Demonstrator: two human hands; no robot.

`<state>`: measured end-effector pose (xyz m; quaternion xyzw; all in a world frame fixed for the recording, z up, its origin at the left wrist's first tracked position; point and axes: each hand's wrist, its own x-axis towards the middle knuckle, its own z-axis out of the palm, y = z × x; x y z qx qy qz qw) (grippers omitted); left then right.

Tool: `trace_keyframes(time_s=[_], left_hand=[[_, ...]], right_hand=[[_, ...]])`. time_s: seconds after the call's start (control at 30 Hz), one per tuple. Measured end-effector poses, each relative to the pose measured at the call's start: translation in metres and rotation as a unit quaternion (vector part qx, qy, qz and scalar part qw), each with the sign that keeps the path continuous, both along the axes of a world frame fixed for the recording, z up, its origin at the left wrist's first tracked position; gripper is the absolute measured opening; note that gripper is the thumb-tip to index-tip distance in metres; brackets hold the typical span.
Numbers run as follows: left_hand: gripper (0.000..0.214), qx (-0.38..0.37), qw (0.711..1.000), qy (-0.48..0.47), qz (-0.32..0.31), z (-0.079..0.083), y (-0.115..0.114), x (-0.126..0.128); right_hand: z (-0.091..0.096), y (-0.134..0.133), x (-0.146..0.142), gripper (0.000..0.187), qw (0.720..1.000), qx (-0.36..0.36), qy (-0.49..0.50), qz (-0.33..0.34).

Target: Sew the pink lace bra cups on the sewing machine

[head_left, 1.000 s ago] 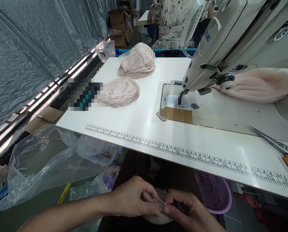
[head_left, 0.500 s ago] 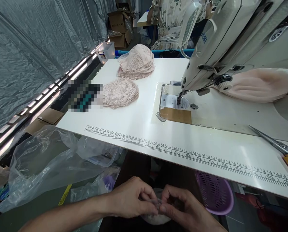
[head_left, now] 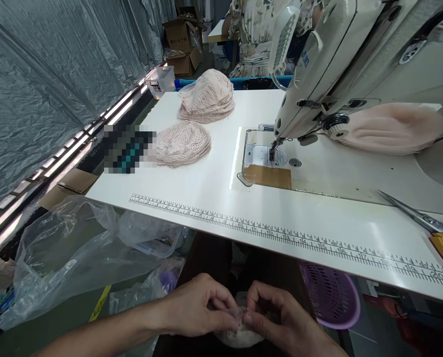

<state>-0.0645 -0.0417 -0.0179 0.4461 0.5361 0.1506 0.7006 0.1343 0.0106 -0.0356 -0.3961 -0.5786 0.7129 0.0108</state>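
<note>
Low in the view, over my lap, my left hand [head_left: 204, 305] and my right hand [head_left: 275, 312] pinch a small pale fabric piece [head_left: 240, 338] between thumbs and fingers. The fingertips of both hands nearly meet at its upper edge. Much of the piece is covered by the hands, and its exact kind is unclear. On the white table above lie two stacks of beige lace cups, a nearer stack [head_left: 184, 144] and a farther, taller stack [head_left: 206, 96].
A sewing machine [head_left: 318, 84] stands at the right, with padded beige cups [head_left: 396, 130] behind its needle. Scissors [head_left: 415, 213] lie near the table's right edge. Below are a purple basket [head_left: 331, 295] and clear plastic bags [head_left: 76, 253]. A person [head_left: 258, 34] sits beyond the table.
The view has shifted slightly, so the table and machine sit a little farther left. Both hands still pinch the fabric piece, with the fingers only slightly moved.
</note>
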Motion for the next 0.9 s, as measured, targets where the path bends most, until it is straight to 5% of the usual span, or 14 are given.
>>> trace_keyframes(time_s=[0.37,0.63,0.9], left_hand=[[0.024,-0.008,0.999,-0.021,0.023,0.000,-0.002,-0.001],[0.038,-0.077,0.992,-0.029,0.096,-0.009,-0.003,0.019],[0.042,-0.092,0.994,-0.029,0.050,-0.005,-0.001,0.017]], right_hand=[[-0.017,-0.011,0.005,0.031,0.998,0.000,0.041,-0.037],[0.003,-0.006,0.005,0.037,0.999,0.006,0.004,-0.041],[0.013,-0.002,0.022,0.038,0.999,0.024,0.033,0.000]])
